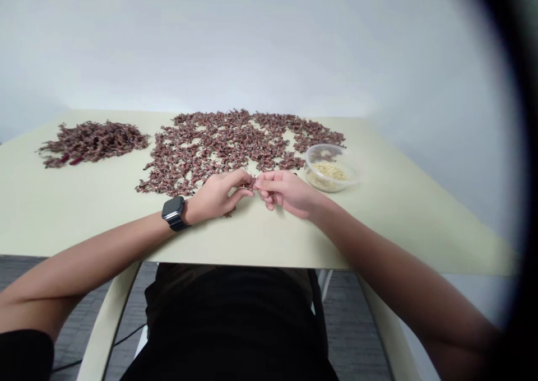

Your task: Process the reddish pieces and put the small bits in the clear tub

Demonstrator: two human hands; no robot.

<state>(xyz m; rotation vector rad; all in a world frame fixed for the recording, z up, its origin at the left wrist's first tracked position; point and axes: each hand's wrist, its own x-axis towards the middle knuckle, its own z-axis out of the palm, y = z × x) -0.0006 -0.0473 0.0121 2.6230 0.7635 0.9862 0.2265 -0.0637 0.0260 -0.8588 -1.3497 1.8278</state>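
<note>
My left hand, with a dark watch on its wrist, and my right hand meet above the near part of the table. Thumb and fingers of both are pinched together on one small reddish-brown dried piece, mostly hidden by the fingertips. Just beyond them spreads a wide layer of similar shrivelled pieces; I cannot tell their exact kind. A clear round plastic bowl stands right of my right hand, with pale yellow bits inside. A small brown scrap lies under my left hand.
At the left sits a separate, denser pile of dark reddish-brown strands, with a deeper red piece at its near side. The pale yellow table has its front edge close to my body and a plain wall behind it.
</note>
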